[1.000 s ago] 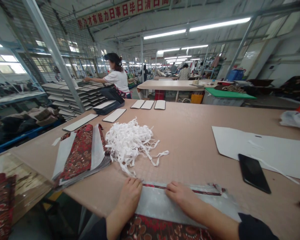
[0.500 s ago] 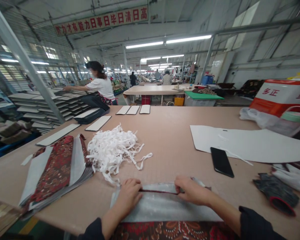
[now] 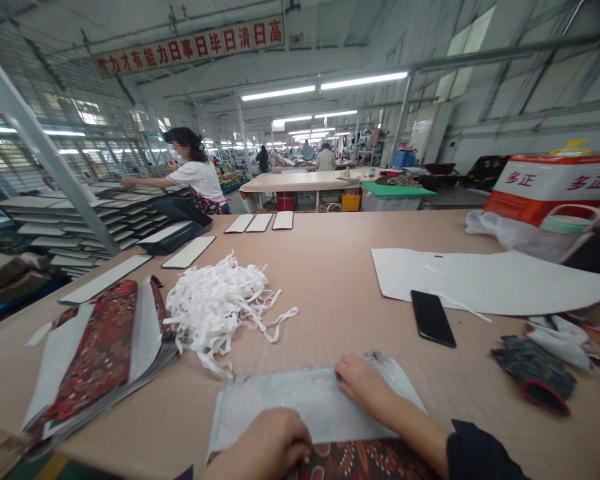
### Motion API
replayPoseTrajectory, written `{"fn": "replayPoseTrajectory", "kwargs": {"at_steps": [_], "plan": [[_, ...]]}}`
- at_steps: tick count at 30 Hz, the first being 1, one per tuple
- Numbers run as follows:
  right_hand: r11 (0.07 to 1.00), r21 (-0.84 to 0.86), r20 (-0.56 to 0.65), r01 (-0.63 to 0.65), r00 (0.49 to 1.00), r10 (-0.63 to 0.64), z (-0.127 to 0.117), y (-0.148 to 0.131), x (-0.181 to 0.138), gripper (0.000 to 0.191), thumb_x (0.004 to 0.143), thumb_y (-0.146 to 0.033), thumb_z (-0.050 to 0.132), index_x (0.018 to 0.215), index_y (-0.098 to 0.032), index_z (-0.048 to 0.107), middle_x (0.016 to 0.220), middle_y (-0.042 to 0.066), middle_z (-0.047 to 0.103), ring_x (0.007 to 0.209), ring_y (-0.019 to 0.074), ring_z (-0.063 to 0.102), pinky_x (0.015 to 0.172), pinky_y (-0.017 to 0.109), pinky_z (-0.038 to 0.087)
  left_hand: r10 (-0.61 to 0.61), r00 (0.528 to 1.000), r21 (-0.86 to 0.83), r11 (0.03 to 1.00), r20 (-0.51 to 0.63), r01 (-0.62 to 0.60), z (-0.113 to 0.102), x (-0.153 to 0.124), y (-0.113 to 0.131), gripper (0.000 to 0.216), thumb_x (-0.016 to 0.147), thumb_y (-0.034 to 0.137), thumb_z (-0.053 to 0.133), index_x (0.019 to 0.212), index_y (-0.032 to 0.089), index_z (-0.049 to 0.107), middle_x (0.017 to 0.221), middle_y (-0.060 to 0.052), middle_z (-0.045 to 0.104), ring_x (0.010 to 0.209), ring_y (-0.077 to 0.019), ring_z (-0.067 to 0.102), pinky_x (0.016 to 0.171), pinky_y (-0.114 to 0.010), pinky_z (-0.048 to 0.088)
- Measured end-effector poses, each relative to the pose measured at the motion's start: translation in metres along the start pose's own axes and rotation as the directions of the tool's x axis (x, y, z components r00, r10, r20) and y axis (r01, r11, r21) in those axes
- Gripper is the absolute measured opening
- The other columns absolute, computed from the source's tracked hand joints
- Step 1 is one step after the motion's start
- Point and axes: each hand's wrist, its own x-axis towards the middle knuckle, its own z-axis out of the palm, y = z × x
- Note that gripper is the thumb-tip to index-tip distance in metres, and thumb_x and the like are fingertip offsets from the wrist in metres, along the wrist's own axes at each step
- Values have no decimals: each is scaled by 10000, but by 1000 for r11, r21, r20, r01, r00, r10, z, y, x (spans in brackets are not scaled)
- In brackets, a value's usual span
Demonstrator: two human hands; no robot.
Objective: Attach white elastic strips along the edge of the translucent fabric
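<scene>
A fabric piece with a grey-white backing and a dark red floral-patterned part lies at the table's near edge. My left hand is curled over the line where backing and pattern meet, its fingers closed at the fabric. Farther up, my right hand rests on the backing near its far edge with fingers bent and pressed together; what lies under the fingertips is hidden. Left of my hands sits a heap of white ribbon strips. Beyond it lies a stack of similar patterned fabric pieces.
To the right are a black phone, a large white sheet and a dark sleeve-like item with a red rim. Pale panels lie along the far left. A red-and-white box stands far right. A co-worker stands beyond the table.
The dark red edge strip that both hands pinched no longer shows; the backing lies flatter. My left hand has moved down toward the patterned part. My right hand has shifted slightly left.
</scene>
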Motion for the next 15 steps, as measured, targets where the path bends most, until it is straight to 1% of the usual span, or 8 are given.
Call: {"fn": "replayPoseTrajectory", "kwargs": {"at_steps": [2,4,7,10,11,13,14,15], "plan": [[1000,-27,-14,-11,1000,11,8,1,3,130,738,-122,463,790,-143,580,900,88,581,884,213,509,760,291,393,-24,992,37,999,-126,28,-3,25,0,176,770,196,494,877,237,627,870,-11,613,814,-164,534,734,-241,394],[998,-52,-16,17,1000,-18,9,3,2,122,738,-128,454,767,-140,572,866,86,580,851,207,510,736,288,391,-31,967,109,992,-252,60,-1,48,-3,163,775,186,502,903,205,600,922,-36,583,869,-178,507,775,-269,386],[992,-71,-64,103,992,-107,4,2,-4,128,718,-119,440,773,-139,553,865,87,572,852,206,499,743,294,377,2,944,229,970,-329,77,11,73,-10,113,778,213,534,885,191,566,952,-40,555,892,-194,483,785,-310,380],[970,40,-63,241,969,-239,-4,-5,-10,131,693,-126,442,790,-160,523,849,59,570,822,178,501,728,269,375,83,940,348,937,-330,40,21,82,-10,59,807,235,519,825,184,543,930,-31,558,894,-202,477,789,-342,368],[963,96,-44,252,967,-249,-7,-7,-12,126,697,-148,449,803,-167,516,835,49,574,799,170,508,709,262,378,122,943,384,923,-310,6,22,82,-10,65,821,232,499,810,180,535,916,-30,563,889,-199,481,798,-347,361],[964,189,-4,187,982,-190,-14,-4,-16,187,716,-226,478,895,-178,504,837,44,593,777,172,531,687,266,388,154,955,412,910,-252,-38,19,76,-10,76,830,239,487,815,175,524,883,-32,578,862,-193,499,789,-333,364],[969,210,11,131,991,-137,-17,1,-18,263,715,-266,498,965,-183,490,864,51,603,795,185,544,695,280,393,132,965,401,916,-228,-30,15,70,-12,81,821,249,503,850,175,521,873,-34,587,843,-193,513,764,-318,373],[975,208,29,76,996,-83,-19,10,-21,330,707,-292,515,1018,-186,476,895,62,610,823,205,553,711,299,399,89,973,380,925,-213,-2,10,63,-16,137,804,260,529,913,178,513,874,-37,595,829,-196,526,732,-304,381]]}}
